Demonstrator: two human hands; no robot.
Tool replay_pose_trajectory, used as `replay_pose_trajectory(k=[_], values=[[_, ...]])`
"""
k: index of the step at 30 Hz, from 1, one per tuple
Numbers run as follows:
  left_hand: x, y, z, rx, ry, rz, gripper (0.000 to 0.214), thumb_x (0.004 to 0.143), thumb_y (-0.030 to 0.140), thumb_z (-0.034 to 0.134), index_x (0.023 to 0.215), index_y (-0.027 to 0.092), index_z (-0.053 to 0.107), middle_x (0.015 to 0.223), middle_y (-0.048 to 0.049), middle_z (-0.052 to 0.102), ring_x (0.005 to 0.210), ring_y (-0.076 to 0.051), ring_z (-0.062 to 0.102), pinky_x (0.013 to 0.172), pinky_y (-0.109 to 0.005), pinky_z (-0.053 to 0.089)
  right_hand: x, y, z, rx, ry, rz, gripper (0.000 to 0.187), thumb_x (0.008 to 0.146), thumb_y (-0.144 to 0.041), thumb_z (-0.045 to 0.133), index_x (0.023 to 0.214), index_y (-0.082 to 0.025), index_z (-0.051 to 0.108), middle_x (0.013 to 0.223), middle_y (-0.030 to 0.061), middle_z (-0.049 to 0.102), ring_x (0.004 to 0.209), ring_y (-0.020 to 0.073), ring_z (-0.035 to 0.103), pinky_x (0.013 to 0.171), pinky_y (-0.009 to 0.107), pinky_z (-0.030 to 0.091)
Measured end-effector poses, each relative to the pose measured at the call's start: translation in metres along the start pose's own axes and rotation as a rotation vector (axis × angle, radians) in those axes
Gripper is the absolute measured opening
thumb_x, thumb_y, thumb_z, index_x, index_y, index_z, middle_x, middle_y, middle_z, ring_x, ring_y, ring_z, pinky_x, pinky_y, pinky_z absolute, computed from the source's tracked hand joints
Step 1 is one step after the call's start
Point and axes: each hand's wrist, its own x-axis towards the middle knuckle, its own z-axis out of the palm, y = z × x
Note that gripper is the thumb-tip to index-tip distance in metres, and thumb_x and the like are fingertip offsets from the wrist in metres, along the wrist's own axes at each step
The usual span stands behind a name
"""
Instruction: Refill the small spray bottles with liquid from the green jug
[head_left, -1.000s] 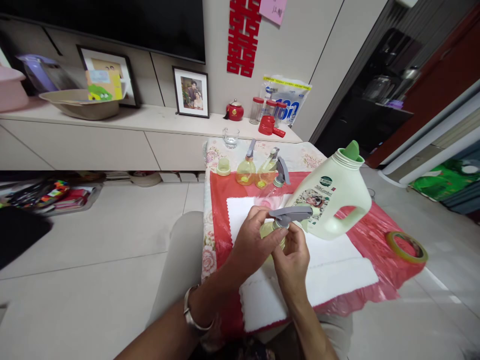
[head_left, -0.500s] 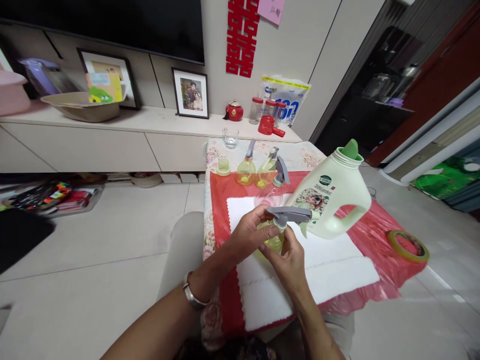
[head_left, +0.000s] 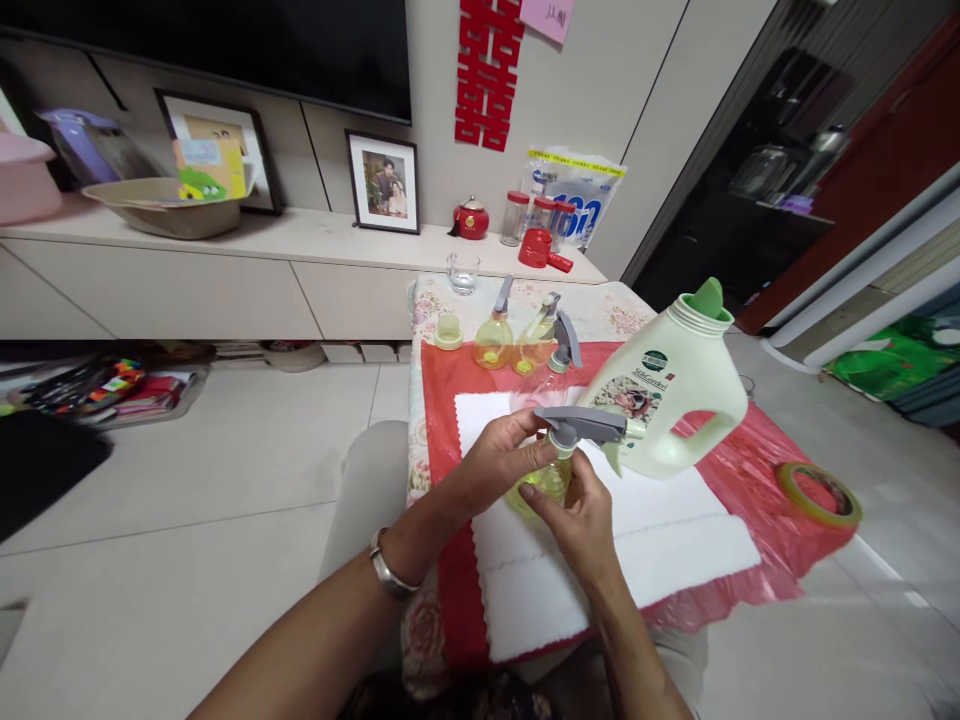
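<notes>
Both hands are closed around a small yellow-green spray bottle (head_left: 551,482) with a grey trigger head, over the white cloth (head_left: 525,590). My left hand (head_left: 504,462) grips the neck and the back of the head. Lower down, my right hand (head_left: 581,515) wraps the bottle's body, its thumb in front. The nozzle points right, towards a large pale-green detergent jug (head_left: 660,385) with a green spout. Just behind stands a clear pinkish spray bottle (head_left: 541,385). Two more spray bottles, an orange-yellow one (head_left: 493,340) and a yellow one (head_left: 532,345), stand farther back.
A yellowish cap (head_left: 448,332) and a glass cup (head_left: 463,272) stand on the table's far left. At the right, a tape roll (head_left: 819,492) lies on red plastic sheeting (head_left: 765,470). Behind the table, a low cabinet (head_left: 360,260) carries frames, jars and a red pot (head_left: 471,218).
The hands keep their hold on the spray bottle; its head sits slightly higher and farther right in view. The whole view has shifted a little. Nothing was let go.
</notes>
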Motion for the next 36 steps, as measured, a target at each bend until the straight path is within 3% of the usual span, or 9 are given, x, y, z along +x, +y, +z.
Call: replay_pose_trajectory(k=[7,19,27,36], values=[[0.002,-0.004,-0.003,-0.045,-0.001,0.012,0.039,0.084,0.039,0.075,0.118,0.020,0.069,0.121,-0.0091,0.070,0.116,-0.025,0.062,0.106,-0.038,0.041,0.000,0.003,0.001,0.032,0.004,0.016,0.063,0.080,-0.034,0.079,0.137,-0.028,0.053,0.133,0.0042,0.057,0.125,0.0218,0.055,0.108,0.038,0.046],[-0.002,-0.003,-0.002,0.073,-0.002,-0.017,0.041,0.087,0.041,0.072,0.121,0.020,0.067,0.117,-0.0083,0.070,0.113,-0.025,0.060,0.102,-0.038,0.042,0.000,-0.003,0.000,0.026,-0.003,0.022,0.054,0.079,-0.034,0.079,0.129,-0.027,0.058,0.122,0.0030,0.062,0.116,0.0210,0.058,0.101,0.034,0.050],[-0.003,-0.004,-0.003,0.112,-0.047,0.023,0.040,0.092,0.039,0.065,0.129,0.023,0.062,0.126,-0.0081,0.065,0.118,-0.024,0.058,0.105,-0.038,0.041,0.000,-0.005,0.001,0.037,-0.006,0.023,0.053,0.079,-0.033,0.078,0.128,-0.025,0.059,0.123,0.0047,0.062,0.115,0.0222,0.059,0.100,0.036,0.050],[-0.005,-0.008,-0.003,0.149,0.016,0.032,0.044,0.085,0.040,0.073,0.124,0.022,0.064,0.120,-0.0075,0.066,0.115,-0.025,0.057,0.105,-0.038,0.041,0.000,-0.007,0.002,0.037,-0.010,0.024,0.054,0.080,-0.034,0.077,0.130,-0.023,0.059,0.125,0.0059,0.062,0.115,0.0231,0.059,0.099,0.036,0.050]])
